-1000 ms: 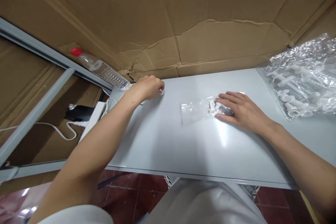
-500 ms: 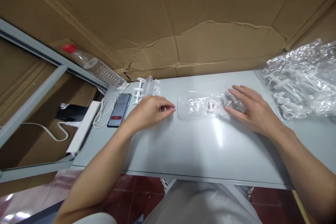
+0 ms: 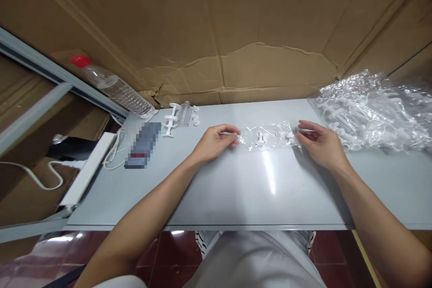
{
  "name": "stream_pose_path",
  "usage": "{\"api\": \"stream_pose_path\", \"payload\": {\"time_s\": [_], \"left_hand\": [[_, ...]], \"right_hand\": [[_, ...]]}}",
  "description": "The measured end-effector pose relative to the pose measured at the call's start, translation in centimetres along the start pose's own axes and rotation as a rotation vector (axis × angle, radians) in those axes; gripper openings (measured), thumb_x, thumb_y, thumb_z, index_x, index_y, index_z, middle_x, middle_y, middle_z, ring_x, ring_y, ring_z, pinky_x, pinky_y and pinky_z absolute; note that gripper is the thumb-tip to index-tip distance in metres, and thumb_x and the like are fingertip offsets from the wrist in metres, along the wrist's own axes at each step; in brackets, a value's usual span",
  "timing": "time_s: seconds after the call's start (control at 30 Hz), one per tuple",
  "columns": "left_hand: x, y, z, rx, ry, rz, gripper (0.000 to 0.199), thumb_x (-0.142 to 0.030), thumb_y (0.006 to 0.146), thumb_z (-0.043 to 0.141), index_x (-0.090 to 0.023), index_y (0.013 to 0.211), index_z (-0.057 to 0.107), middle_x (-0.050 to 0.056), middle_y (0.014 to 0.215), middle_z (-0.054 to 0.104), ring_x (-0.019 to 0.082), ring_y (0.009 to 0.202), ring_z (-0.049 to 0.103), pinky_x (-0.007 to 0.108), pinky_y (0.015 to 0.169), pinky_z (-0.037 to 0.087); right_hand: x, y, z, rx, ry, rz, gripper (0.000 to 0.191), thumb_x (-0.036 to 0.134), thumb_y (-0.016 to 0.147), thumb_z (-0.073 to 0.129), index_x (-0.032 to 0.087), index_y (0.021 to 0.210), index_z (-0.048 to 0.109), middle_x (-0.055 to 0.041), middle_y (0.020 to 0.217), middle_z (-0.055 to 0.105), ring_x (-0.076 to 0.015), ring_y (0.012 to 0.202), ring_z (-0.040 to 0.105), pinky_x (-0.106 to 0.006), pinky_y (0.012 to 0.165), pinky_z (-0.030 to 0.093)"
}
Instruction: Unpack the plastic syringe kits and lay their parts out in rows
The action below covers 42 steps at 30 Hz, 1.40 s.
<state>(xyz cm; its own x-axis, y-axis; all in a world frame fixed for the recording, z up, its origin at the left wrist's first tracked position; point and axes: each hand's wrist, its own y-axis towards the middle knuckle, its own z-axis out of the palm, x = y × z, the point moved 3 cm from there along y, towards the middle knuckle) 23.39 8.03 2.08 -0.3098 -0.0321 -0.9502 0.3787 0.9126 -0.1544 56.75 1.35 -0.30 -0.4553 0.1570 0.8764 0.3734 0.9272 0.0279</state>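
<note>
A clear plastic bag [image 3: 249, 137] lies stretched sideways over the grey table, with small white plastic parts [image 3: 261, 138] showing inside it. My left hand [image 3: 221, 141] pinches the bag's left end between thumb and fingers. At the opposite end, my right hand [image 3: 317, 143] has its thumb and fingertips closed on the bag's right edge. Left of the bag, toward the back, a white plunger-like part [image 3: 171, 120], a clear ribbed tube [image 3: 184, 114] and several small white caps [image 3: 195, 117] sit on the tabletop.
Filled clear bags [image 3: 367, 117] are heaped at the right. A bottle with a red cap [image 3: 116, 90] leans at the back left, near a phone [image 3: 143, 146], a white cable [image 3: 113, 150] and a power strip [image 3: 89, 168]. A cardboard wall [image 3: 202, 31] stands behind the table [image 3: 219, 198].
My left hand has moved right onto the bag's left end. The right hand's fingers have closed on its right end, and the bag is now pulled flatter. The camera view has shifted somewhat.
</note>
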Motion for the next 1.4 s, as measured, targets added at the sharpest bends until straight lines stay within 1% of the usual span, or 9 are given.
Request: {"api": "stream_pose_path", "payload": {"time_s": [0.1, 0.23, 0.4, 0.5, 0.6, 0.73, 0.9, 1.13, 1.4], "left_hand": [[0.8, -0.1, -0.9, -0.086, -0.139, -0.069, 0.037, -0.045, 0.084, 0.082, -0.017, 0.107, 0.075, 0.011, 0.111, 0.079, 0.018, 0.082, 0.071, 0.035, 0.082, 0.057], [1.6, -0.4, -0.4, 0.105, -0.206, -0.176, 0.053, -0.045, 0.081, 0.085, -0.015, 0.123, 0.075, 0.011, 0.106, 0.079, 0.016, 0.076, 0.064, 0.034, 0.075, 0.052], [1.1, -0.9, 0.0, 0.037, -0.18, -0.161, 0.057, -0.042, 0.077, 0.091, -0.02, 0.127, 0.075, 0.012, 0.13, 0.074, 0.019, 0.102, 0.067, 0.035, 0.092, 0.05], [1.0, -1.1, 0.3, 0.098, -0.282, -0.261, 0.072, -0.043, 0.073, 0.095, -0.017, 0.134, 0.069, 0.012, 0.11, 0.077, 0.013, 0.074, 0.062, 0.03, 0.07, 0.047], [1.1, -1.1, 0.3, 0.09, -0.359, -0.295, 0.057, -0.041, 0.067, 0.098, -0.014, 0.113, 0.077, 0.004, 0.084, 0.072, 0.008, 0.06, 0.05, 0.027, 0.059, 0.038], [1.0, -1.2, -0.3, 0.002, -0.369, -0.137, 0.03, -0.039, 0.07, 0.095, -0.018, 0.087, 0.083, 0.007, 0.098, 0.078, 0.015, 0.085, 0.066, 0.03, 0.081, 0.051], [0.4, -0.6, 0.1, 0.262, -0.347, -0.019, 0.023, -0.038, 0.075, 0.09, -0.022, 0.092, 0.087, 0.012, 0.125, 0.079, 0.028, 0.115, 0.072, 0.045, 0.106, 0.052], [-0.9, 1.3, 2.5, 0.281, 0.031, -0.019, 0.045, -0.055, 0.085, 0.081, -0.02, 0.112, 0.086, 0.009, 0.093, 0.082, 0.016, 0.063, 0.065, 0.032, 0.062, 0.054], [-0.6, 2.0, 4.0, 0.237, -0.041, -0.071, 0.052, -0.052, 0.079, 0.087, -0.023, 0.122, 0.082, 0.011, 0.121, 0.08, 0.019, 0.072, 0.07, 0.031, 0.06, 0.053]], "right_hand": [[0.4, 0.1, -0.3, -0.062, 0.107, 0.04, 0.064, 0.043, 0.074, 0.085, 0.02, 0.133, 0.073, -0.0125, 0.129, 0.076, -0.0253, 0.1, 0.077, -0.043, 0.094, 0.063], [0.5, 0.3, -0.5, -0.086, 0.164, 0.087, 0.068, 0.041, 0.069, 0.09, 0.019, 0.131, 0.073, -0.0129, 0.127, 0.077, -0.0251, 0.101, 0.077, -0.045, 0.099, 0.063], [-0.1, 0.5, -0.4, -0.064, 0.138, 0.083, 0.054, 0.04, 0.069, 0.088, 0.02, 0.118, 0.078, -0.0094, 0.111, 0.08, -0.0256, 0.102, 0.076, -0.048, 0.106, 0.059], [-0.1, 0.4, -0.4, -0.083, 0.116, 0.076, 0.048, 0.038, 0.071, 0.086, 0.02, 0.114, 0.079, -0.0081, 0.103, 0.079, -0.0246, 0.096, 0.076, -0.047, 0.101, 0.061], [0.0, 0.3, -0.5, -0.093, 0.092, 0.068, 0.046, 0.039, 0.073, 0.083, 0.021, 0.114, 0.078, -0.0073, 0.1, 0.078, -0.0245, 0.092, 0.075, -0.046, 0.097, 0.062], [-0.3, 0.4, -0.5, -0.091, 0.054, 0.054, 0.049, 0.042, 0.073, 0.081, 0.02, 0.117, 0.078, -0.0083, 0.101, 0.078, -0.0239, 0.089, 0.073, -0.046, 0.093, 0.062], [-0.7, 0.6, -0.5, -0.071, 0.034, 0.015, 0.051, 0.044, 0.073, 0.08, 0.021, 0.119, 0.078, -0.0077, 0.102, 0.078, -0.0222, 0.087, 0.072, -0.045, 0.094, 0.061], [-0.4, 0.5, 0.2, -0.03, -0.003, -0.044, 0.05, 0.042, 0.078, 0.077, 0.019, 0.122, 0.078, -0.007, 0.1, 0.079, -0.0209, 0.084, 0.073, -0.042, 0.088, 0.062], [3.1, -0.1, -1.2, -0.105, 0.148, -0.02, 0.045, 0.045, 0.077, 0.086, 0.024, 0.116, 0.08, -0.0059, 0.101, 0.076, -0.0215, 0.093, 0.072, -0.042, 0.094, 0.061]]}}
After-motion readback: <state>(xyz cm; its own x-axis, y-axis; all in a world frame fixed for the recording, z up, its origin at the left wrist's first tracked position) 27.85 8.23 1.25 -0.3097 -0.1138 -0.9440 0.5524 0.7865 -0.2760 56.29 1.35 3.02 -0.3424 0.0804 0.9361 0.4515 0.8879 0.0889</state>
